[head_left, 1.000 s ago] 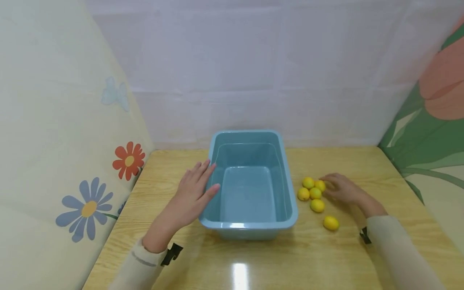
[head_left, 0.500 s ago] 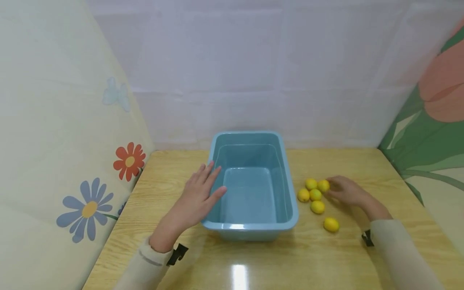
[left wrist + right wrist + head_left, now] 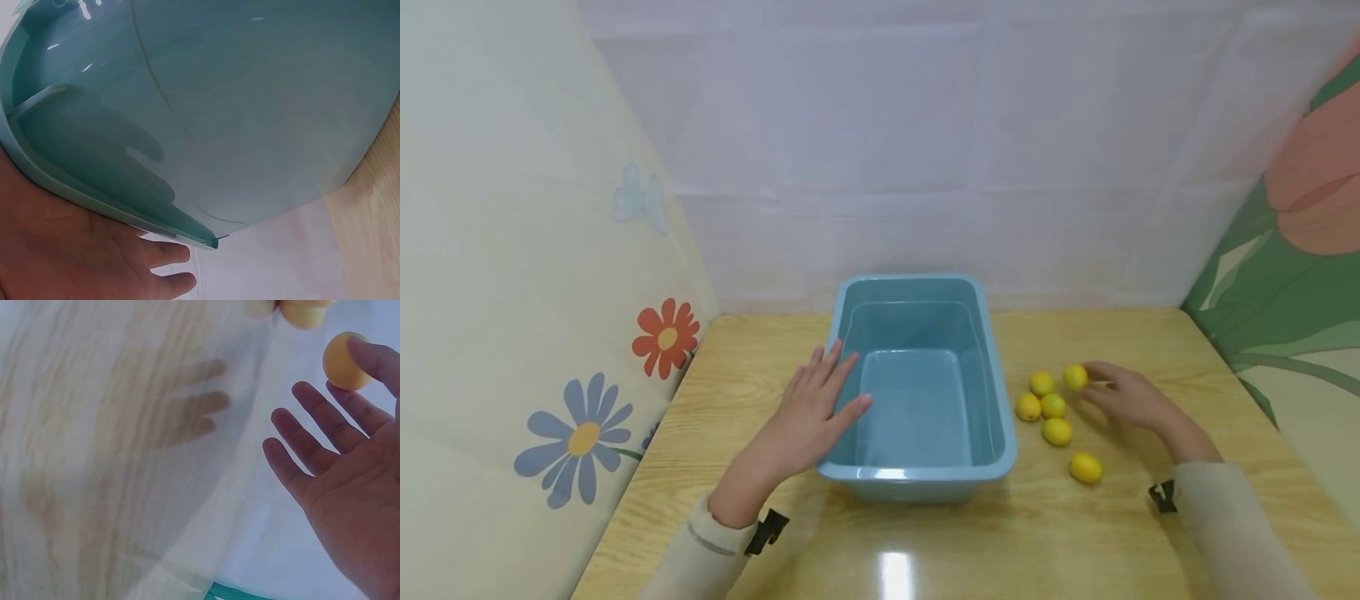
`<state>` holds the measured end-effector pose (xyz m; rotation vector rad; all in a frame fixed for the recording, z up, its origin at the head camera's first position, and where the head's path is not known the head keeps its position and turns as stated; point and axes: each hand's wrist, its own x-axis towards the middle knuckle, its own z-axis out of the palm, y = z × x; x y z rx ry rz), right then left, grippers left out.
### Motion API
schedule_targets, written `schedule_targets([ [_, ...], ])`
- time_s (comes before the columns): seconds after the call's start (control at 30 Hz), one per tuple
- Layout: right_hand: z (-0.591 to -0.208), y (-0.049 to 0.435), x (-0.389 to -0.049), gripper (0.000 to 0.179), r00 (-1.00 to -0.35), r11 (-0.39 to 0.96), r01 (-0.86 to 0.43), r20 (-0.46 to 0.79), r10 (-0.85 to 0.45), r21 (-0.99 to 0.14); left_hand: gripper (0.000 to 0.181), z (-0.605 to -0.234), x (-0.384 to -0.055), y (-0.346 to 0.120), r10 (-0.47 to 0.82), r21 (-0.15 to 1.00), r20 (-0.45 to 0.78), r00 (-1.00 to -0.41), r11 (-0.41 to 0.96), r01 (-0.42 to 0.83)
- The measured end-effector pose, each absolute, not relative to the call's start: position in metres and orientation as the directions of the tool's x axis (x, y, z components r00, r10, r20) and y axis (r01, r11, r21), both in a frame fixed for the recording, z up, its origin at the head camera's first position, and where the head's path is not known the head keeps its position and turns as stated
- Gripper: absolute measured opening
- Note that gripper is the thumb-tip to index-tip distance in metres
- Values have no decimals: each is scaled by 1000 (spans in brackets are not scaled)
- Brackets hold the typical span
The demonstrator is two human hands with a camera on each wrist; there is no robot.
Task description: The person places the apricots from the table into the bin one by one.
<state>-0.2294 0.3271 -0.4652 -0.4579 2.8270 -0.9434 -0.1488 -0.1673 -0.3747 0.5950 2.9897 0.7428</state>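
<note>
A light blue plastic basin point(image 3: 914, 473) stands on the table. My left hand point(image 3: 808, 417) rests with fingers spread over its left rim; in the left wrist view the palm lies along the basin's point(image 3: 262, 112) rim. My right hand point(image 3: 1131, 398) pinches a small yellow lemon point(image 3: 1076, 377) between thumb and index finger, lifted above the table. In the right wrist view the same lemon point(image 3: 342, 362) sits at the thumb and index fingertips, while the other fingers extend free. Several more lemons point(image 3: 1053, 406) lie grouped between the basin and that hand.
One lemon point(image 3: 1086, 468) lies apart, nearer the front. The wooden table point(image 3: 1000, 550) reaches back to a white cloth wall point(image 3: 880, 150). Panels with printed flowers stand at the left point(image 3: 584, 437) and right.
The right hand has taken hold of the rearmost right lemon and raised it off the table, away from the group. The left hand has shifted slightly right over the basin's rim.
</note>
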Motion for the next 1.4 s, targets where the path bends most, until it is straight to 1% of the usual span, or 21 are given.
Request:
schedule_targets([
  [0.23, -453, 320, -223, 55, -939, 703, -262, 7, -344, -661, 78, -376, -148, -167, 358, 453, 83, -930, 818, 355],
  [0.37, -445, 314, -219, 56, -937, 694, -263, 8, -348, -670, 78, -375, -148, -167, 359, 449, 78, -930, 820, 354],
  [0.87, -412, 289, -208, 60, -940, 714, -282, 34, -341, -641, 80, -377, -147, -167, 356, 436, 88, -930, 826, 358],
  [1.0, -403, 282, -205, 58, -937, 711, -295, 49, -345, -638, 81, -375, -147, -166, 353, 424, 88, -932, 833, 355],
  [1.27, -387, 272, -201, 60, -933, 702, -306, 56, -355, -643, 81, -374, -146, -166, 352, 412, 85, -932, 839, 354],
  [1.4, -379, 265, -202, 57, -925, 692, -333, 78, -373, -640, 81, -375, -147, -166, 348, 410, 82, -934, 842, 350],
])
